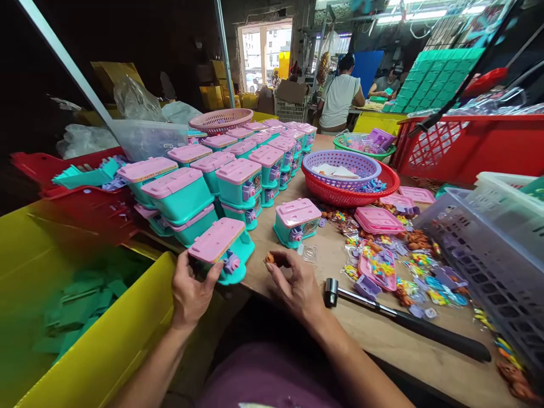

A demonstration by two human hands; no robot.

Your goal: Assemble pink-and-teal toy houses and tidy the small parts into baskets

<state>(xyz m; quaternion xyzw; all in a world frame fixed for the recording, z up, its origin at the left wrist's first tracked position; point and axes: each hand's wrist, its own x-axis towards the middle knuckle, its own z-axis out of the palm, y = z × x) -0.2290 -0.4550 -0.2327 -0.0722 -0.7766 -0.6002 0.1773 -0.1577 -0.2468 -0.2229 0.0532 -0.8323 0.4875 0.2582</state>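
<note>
Two hands at the bench (340, 334) edge, left hand (191, 292) fingers gripping a toy box (223, 249), right hand (297, 286) fingers pinching a small brown piece (269, 259) just right of the box.

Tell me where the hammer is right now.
The hammer lies on the wooden table, just right of the right hand, below the scattered small toy parts.

Daylight from the far window (264, 54) and ceiling lamps lights the worktop (335, 266) evenly; edges bend, left background stays dark.
</note>
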